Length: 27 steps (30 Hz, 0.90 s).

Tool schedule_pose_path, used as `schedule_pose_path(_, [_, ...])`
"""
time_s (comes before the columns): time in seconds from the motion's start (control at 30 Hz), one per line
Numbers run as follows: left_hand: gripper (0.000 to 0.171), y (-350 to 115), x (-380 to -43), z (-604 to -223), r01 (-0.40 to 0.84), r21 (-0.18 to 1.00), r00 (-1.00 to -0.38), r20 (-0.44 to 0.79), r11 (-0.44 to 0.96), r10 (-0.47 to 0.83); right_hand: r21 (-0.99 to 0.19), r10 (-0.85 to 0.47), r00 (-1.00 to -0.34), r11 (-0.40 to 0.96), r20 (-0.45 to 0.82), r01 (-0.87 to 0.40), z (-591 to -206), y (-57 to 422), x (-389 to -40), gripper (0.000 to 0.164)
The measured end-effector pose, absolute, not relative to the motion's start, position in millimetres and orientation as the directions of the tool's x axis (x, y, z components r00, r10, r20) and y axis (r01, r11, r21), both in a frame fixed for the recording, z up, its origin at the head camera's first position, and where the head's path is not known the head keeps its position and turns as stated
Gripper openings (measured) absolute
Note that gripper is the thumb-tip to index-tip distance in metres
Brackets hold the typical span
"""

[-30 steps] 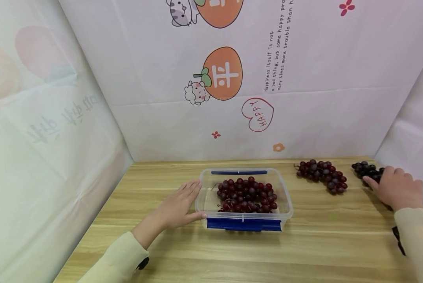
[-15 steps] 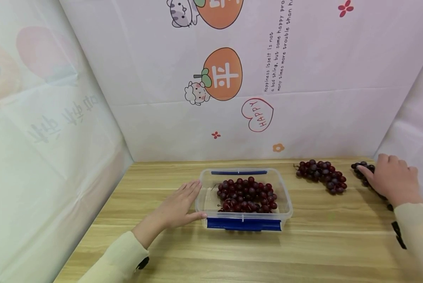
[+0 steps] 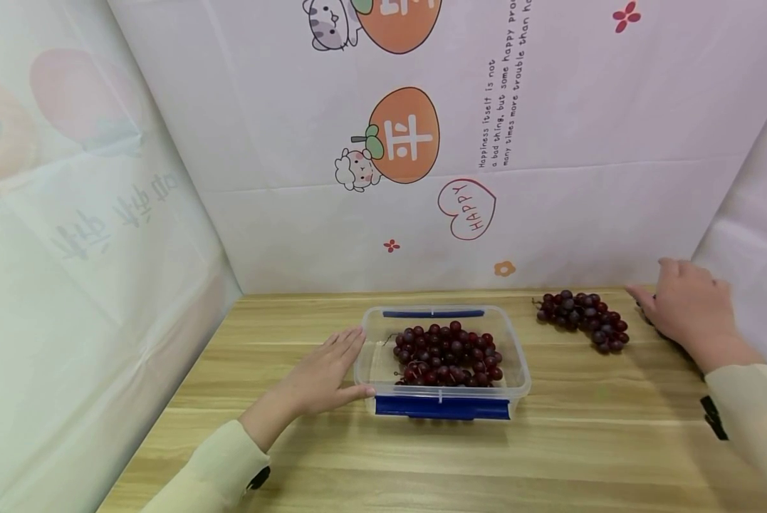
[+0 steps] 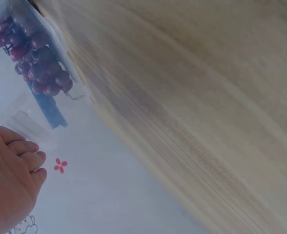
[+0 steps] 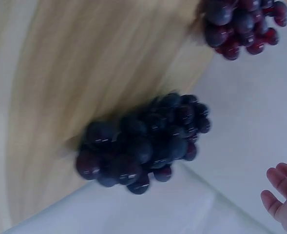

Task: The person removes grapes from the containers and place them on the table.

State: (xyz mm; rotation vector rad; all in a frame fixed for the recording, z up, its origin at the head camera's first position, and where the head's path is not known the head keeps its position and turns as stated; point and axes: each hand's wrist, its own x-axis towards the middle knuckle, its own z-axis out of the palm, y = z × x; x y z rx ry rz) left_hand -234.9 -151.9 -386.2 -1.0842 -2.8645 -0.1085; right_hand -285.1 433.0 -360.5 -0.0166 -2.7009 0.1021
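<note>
A clear plastic container (image 3: 518,356) with blue latches holds bunches of dark red grapes (image 3: 447,353). My left hand (image 3: 322,377) rests against its left side, fingers straight and thumb at the front corner. In the left wrist view, the grapes (image 4: 38,63) show through the clear wall beyond the hand (image 4: 11,180). At the right, my right hand (image 3: 691,306) hovers over a bunch of black grapes, hiding most of it in the head view. The right wrist view shows those black grapes (image 5: 143,146) on the wood, with the fingers (image 5: 282,183) apart from them and holding nothing.
A separate bunch of red grapes (image 3: 585,317) lies between the container and my right hand. The wooden table (image 3: 550,456) meets a white printed backdrop (image 3: 319,235) behind, and white sheets (image 3: 761,271) hang at both sides.
My right hand has moved left and toward the back over the black grapes, covering more of them. The left hand, the container and the red grapes stay put.
</note>
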Motion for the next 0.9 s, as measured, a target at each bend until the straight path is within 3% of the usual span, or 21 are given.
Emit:
schedule_pose_path(0.4, [0.096,-152.0,-235.3,-387.6,0.667,0.032,-0.743,0.106,0.744,0.661,-0.098,-0.071,-0.879,0.986,0.472,-0.133,-335.3,381.2,-284.8,0.080])
schedule_pose_path(0.6, [0.096,-152.8,-235.5,-388.9,0.664,0.034,-0.746,0.101,0.747,0.659,-0.051,-0.147,-0.838,0.978,0.526,-0.203,-325.9,350.9,-279.6,0.073])
schedule_pose_path(0.73, [0.096,-152.6,-235.6,-389.2,0.662,0.038,-0.748,0.103,0.749,0.656,0.008,-0.208,-0.795,0.969,0.570,-0.247,-322.1,333.9,-276.7,0.071])
schedule_pose_path(0.9, [0.097,-152.3,-236.2,-389.5,0.665,0.042,-0.745,0.112,0.746,0.658,0.098,-0.311,-0.691,0.939,0.652,-0.330,-321.8,313.3,-275.5,0.070])
